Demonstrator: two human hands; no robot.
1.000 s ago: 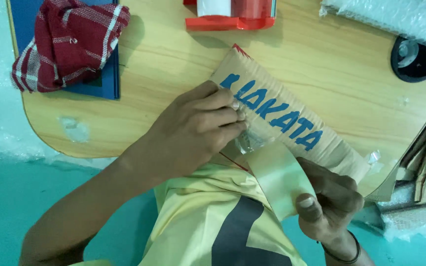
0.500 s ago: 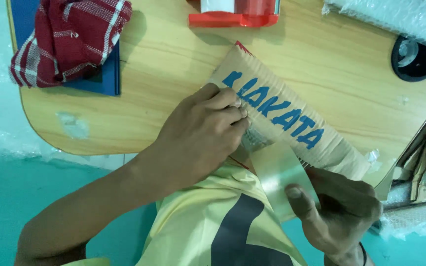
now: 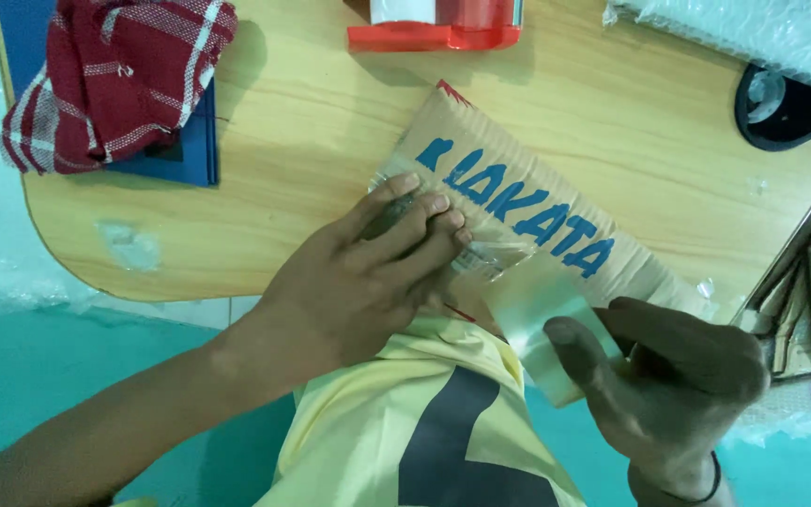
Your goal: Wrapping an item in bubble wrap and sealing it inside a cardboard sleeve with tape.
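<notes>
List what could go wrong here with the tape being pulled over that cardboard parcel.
1. The clear tape hangs slack and twisted between the left hand and the right hand; it may crease or stick to itself.
2. The cardboard parcel lies partly past the table edge, held only by the left hand's fingers; a hard pull might drag it off.
3. The loose tape hangs near the yellow shirt and could catch on it.

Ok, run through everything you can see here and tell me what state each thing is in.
Left hand: pressed flat on the cardboard box.
Right hand: gripping the clear tape, pulled taut.
Cardboard box: lying on the table, tape stuck across its near edge.
Clear tape: stretched between box and right hand.
Checked cloth: crumpled on the blue folder.
Tape dispenser: standing untouched.
</notes>
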